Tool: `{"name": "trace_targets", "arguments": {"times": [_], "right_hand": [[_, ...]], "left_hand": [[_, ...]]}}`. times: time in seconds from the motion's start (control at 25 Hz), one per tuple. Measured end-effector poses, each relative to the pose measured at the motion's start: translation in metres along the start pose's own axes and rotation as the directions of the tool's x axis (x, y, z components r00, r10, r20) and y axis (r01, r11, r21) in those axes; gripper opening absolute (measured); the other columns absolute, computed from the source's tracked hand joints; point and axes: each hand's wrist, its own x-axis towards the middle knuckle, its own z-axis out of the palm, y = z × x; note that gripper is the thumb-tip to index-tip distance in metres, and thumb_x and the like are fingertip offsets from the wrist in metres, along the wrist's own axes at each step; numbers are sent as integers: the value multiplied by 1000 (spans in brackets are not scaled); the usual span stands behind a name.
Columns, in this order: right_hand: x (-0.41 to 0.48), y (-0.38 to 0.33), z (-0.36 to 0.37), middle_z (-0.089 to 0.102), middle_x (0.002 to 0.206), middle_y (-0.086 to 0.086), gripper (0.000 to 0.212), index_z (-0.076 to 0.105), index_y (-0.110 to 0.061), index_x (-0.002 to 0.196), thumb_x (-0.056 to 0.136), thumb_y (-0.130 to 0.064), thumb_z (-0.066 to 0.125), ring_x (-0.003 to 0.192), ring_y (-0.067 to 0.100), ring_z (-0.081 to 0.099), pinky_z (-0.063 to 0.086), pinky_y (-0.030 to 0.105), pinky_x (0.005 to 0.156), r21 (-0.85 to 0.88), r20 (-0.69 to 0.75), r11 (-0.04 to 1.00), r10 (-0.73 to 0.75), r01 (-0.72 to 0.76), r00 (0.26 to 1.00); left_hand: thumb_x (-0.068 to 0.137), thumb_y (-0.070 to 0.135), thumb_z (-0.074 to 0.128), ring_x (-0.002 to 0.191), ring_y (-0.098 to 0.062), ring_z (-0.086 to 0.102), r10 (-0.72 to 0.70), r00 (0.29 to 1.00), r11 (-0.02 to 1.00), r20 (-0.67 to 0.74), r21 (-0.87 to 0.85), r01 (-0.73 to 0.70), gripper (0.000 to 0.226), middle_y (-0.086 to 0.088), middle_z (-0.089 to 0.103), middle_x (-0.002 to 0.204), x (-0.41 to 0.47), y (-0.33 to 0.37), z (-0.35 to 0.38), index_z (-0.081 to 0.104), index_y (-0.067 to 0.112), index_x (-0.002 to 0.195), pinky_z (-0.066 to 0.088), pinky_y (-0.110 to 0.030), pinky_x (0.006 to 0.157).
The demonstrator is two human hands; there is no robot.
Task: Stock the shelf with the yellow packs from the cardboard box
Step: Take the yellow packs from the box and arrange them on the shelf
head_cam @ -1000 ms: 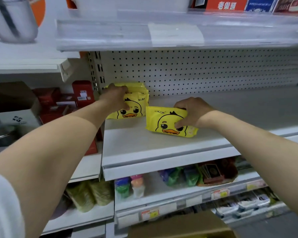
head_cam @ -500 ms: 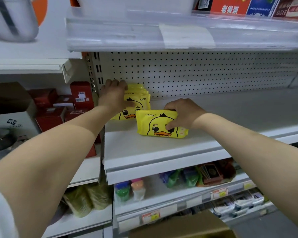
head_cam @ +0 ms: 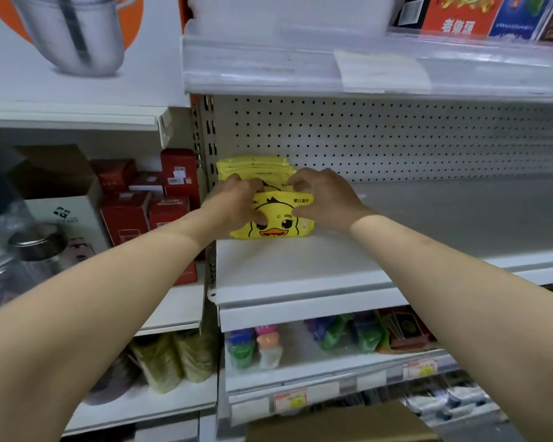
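Note:
A yellow pack with a duck face (head_cam: 276,223) stands upright at the front of a row of yellow packs (head_cam: 253,164) in the left rear corner of the white shelf (head_cam: 300,269). My left hand (head_cam: 233,202) grips the front pack's left side, thumb on its face. My right hand (head_cam: 324,199) pinches its top right edge. The cardboard box (head_cam: 342,425) shows only its top edge at the bottom of the frame; its contents are hidden.
A pegboard back wall (head_cam: 396,138) runs behind the shelf, which stretches bare to the right. Red boxes (head_cam: 160,199) fill the neighbouring bay on the left. An upper shelf lip (head_cam: 332,68) overhangs. Coloured goods (head_cam: 332,336) sit on the shelf below.
My right hand slid the loose pack left and stood it upright against the row. My left hand came off the row's top onto this pack's left side.

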Motion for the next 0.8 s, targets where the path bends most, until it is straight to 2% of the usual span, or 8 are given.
{"name": "trace_targets", "arguments": {"times": [0.08, 0.2, 0.32, 0.4, 0.48, 0.6, 0.8], "right_hand": [[-4, 6, -4, 65, 121, -1, 57, 60, -27, 123, 71, -22, 82, 120, 22, 52, 48, 40, 95, -26, -33, 1000, -4, 3, 999], [-19, 19, -14, 61, 129, -2, 54, 59, -25, 129, 78, -22, 76, 126, 22, 46, 43, 37, 99, -100, -9, 995, 4, -5, 1000], [-39, 33, -26, 56, 134, -4, 52, 56, -29, 131, 82, -26, 74, 129, 20, 41, 41, 34, 100, -166, 25, 986, 27, -23, 999], [-53, 40, -34, 53, 135, -2, 52, 54, -32, 132, 84, -31, 74, 130, 18, 39, 41, 33, 102, -198, 42, 979, 57, -48, 997], [-69, 45, -47, 53, 134, 1, 53, 52, -33, 133, 85, -33, 74, 131, 19, 40, 42, 35, 102, -220, 52, 974, 72, -59, 996], [-97, 51, -68, 55, 131, 4, 53, 52, -30, 134, 85, -34, 74, 129, 23, 42, 45, 36, 93, -256, 39, 964, 87, -74, 995], [-148, 64, -82, 53, 133, 4, 54, 50, -28, 134, 86, -33, 74, 128, 26, 41, 43, 37, 85, -272, 105, 960, 100, -68, 989]], "left_hand": [[72, 48, 81, 107, -37, 53, -63, 998, 997, -21, 44, 64, 76, -10, 48, 113, 4, -5, -1, 47, 31, 138, 45, -36, 81], [75, 48, 78, 108, -38, 53, -112, 992, 989, -52, 90, 117, 73, -14, 47, 124, 8, 0, -1, 46, 32, 139, 46, -36, 83], [78, 50, 75, 118, -34, 46, -99, 991, 981, -94, 160, 113, 70, -11, 52, 128, 14, 7, 4, 47, 28, 138, 44, -40, 91], [77, 53, 74, 125, -32, 40, -93, 984, 958, -151, 257, 130, 71, -10, 54, 130, 13, 12, 9, 48, 23, 136, 40, -41, 95], [74, 55, 75, 123, -32, 40, -124, 961, 935, -246, 294, 196, 75, -12, 52, 129, 5, 25, 13, 47, 16, 132, 40, -41, 94], [71, 55, 78, 118, -32, 41, -140, 938, 949, -317, 226, 218, 76, -12, 49, 126, -20, 61, 13, 47, 14, 128, 39, -40, 93], [74, 44, 80, 124, -31, 34, -158, 955, 987, -253, -8, 161, 71, -10, 42, 132, -86, 130, 20, 47, 22, 132, 40, -40, 93]]}}
